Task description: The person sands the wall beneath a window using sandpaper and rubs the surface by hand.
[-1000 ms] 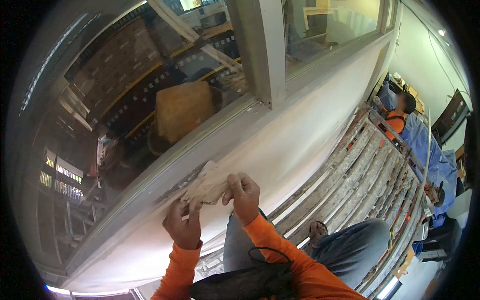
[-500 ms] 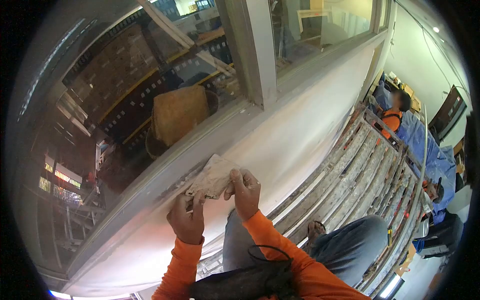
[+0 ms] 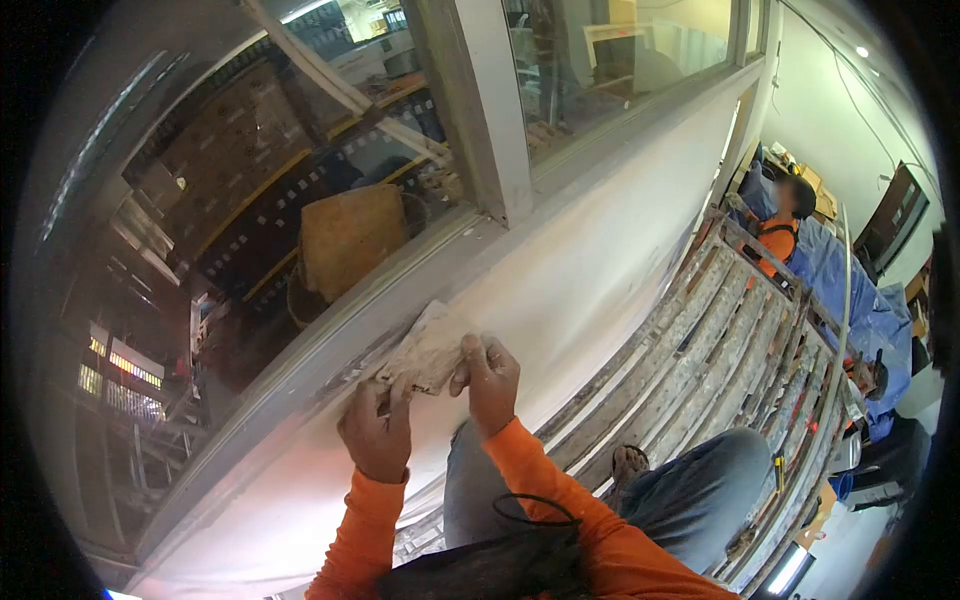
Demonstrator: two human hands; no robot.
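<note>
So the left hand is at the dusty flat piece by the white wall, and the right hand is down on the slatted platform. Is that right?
Not quite: the right hand is not on the slatted platform. The head view shows it raised at the edge of the dusty flat piece. The left hand is at that piece by the white wall, as you said.

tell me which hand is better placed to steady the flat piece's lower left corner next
Probably the left: the left hand is already at that corner of the flat piece, while the right hand is at its right edge.
</note>
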